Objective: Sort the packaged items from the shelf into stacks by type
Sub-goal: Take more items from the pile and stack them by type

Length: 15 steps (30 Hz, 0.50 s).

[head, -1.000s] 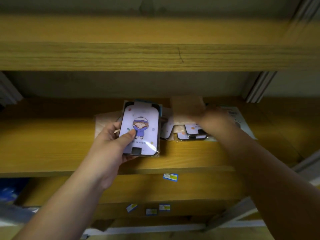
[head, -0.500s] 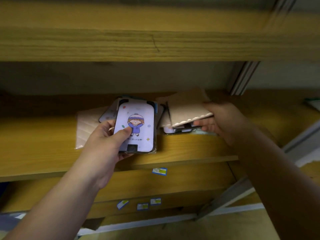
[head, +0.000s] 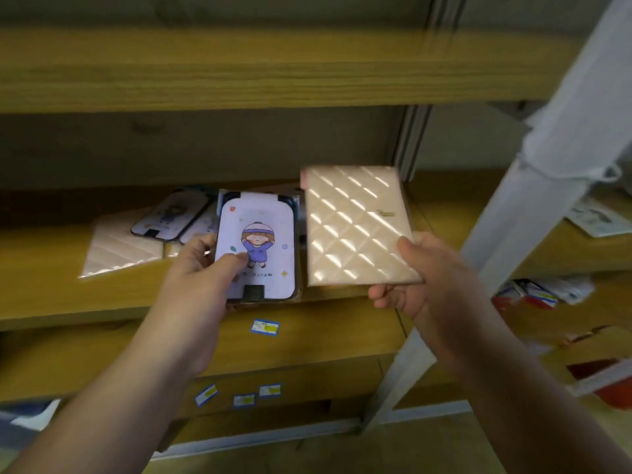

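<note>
My left hand (head: pixel 201 278) grips a small stack of packaged cards, its thumb on the top one, a lilac cartoon card (head: pixel 260 248) showing a child in a purple hat. My right hand (head: pixel 420 278) holds a pink quilted packet (head: pixel 355 227) by its lower right corner, face up in front of the wooden shelf (head: pixel 113 295). On the shelf to the left lie another pink quilted packet (head: pixel 119 251) and a dark-edged cartoon card (head: pixel 171 217) resting partly on it.
A wooden board (head: pixel 239 70) runs close overhead. A grey metal upright (head: pixel 533 206) slants down at the right. Printed packets (head: pixel 598 220) and coloured packages (head: pixel 540 295) lie on the shelves to the right. Small price stickers (head: pixel 265 327) dot the lower shelf.
My right hand has lifted the pink quilted packet off the pile on the shelf and turned it face up toward me. The left hand still holds the cartoon cards.
</note>
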Each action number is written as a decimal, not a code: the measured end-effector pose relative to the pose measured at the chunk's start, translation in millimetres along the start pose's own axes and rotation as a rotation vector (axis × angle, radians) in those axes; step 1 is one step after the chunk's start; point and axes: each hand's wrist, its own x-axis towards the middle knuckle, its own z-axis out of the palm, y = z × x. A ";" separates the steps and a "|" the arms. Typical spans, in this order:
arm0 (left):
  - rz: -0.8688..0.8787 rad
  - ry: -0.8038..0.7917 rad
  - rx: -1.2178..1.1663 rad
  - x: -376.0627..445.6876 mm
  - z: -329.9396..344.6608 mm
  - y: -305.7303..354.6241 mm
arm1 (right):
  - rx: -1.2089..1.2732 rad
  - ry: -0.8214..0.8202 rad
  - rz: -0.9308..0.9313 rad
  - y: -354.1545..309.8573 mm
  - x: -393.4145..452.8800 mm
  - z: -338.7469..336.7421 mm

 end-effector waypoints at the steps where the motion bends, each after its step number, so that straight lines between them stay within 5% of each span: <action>1: 0.003 -0.003 0.008 -10.5 6.5 -2.2 | -0.007 -0.027 0.006 -2.2 -10.7 -9.5; 9: 0.031 0.024 -0.017 -120.7 78.9 -20.2 | -0.006 -0.262 0.071 -36.8 -97.3 -110.5; 15: 0.035 -0.022 -0.046 -184.0 156.8 -31.9 | -0.086 -0.213 0.118 -63.6 -130.2 -196.9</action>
